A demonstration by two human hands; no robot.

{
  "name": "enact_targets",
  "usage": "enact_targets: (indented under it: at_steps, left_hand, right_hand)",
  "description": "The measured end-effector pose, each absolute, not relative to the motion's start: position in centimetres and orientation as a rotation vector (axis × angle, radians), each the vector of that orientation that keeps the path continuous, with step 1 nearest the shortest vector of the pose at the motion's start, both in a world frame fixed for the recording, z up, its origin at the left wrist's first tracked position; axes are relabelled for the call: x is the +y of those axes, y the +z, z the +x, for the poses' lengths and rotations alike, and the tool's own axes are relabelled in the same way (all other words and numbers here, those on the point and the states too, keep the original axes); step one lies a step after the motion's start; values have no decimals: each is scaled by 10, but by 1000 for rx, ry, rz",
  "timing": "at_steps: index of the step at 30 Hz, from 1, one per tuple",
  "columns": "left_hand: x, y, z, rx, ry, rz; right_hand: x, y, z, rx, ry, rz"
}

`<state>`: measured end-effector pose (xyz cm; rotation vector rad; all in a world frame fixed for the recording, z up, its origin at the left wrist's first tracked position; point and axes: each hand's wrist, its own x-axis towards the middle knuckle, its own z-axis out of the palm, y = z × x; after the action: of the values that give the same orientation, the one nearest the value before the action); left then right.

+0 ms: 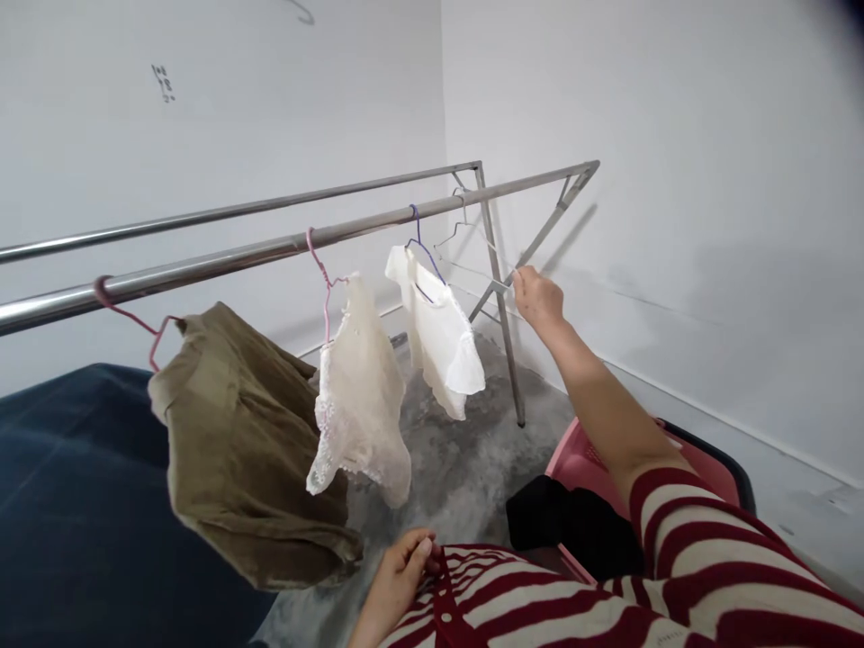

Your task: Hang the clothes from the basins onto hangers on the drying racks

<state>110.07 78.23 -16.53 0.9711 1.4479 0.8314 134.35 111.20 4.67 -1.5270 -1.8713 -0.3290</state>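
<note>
Gripping a bare wire hanger (464, 220) by its lower R corner, the R hand (538, 295) is clenched, w/ the arm outstretched. The hook sits over the front rail (378, 223), nearest its far end. The L hand (401, 576) is loosely curled at the front of the striped top (513, 585); from my remote feed I can't tell if it pinches cloth.

Progress, as I judge it: 3 pcs. are up, each on its own hanger, viz. an olive garment (243, 450), a cream lace top (364, 387) & a white shirt (438, 333). The held hanger carries nothing, so it counts as undone; black cloth (567, 522) in the pink basket (580, 459) is likely left too.

Surroundings: a rack leg (511, 360) & brace stand close behind the hanger & may snag it; the white shirt is its nearest neighbor on the rail. The R arm hides part of the basket, so I can't count its contents. A dark-blue surface (67, 504) lies lower L, partly behind the olive garment.
</note>
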Motion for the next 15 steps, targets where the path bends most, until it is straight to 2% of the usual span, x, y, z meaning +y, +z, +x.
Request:
enact_targets:
  at_steps: [4,8,11,15]
  left_hand:
    - [782,-166,1097,1455,862,977]
    - [788,-160,1100,1432,833,1011]
    - [793,-154,1100,1411,799,1062]
    - [790,-153,1094,1426,819,1115]
  right_hand:
    - [1095,36,1346,-1771,-343,-1508]
    - [1070,40,1317,-1748,-354,-1239]
    - [1068,52,1277,-1888,-138,-1058]
    - [1095,73,1232,-1951,203,-1094]
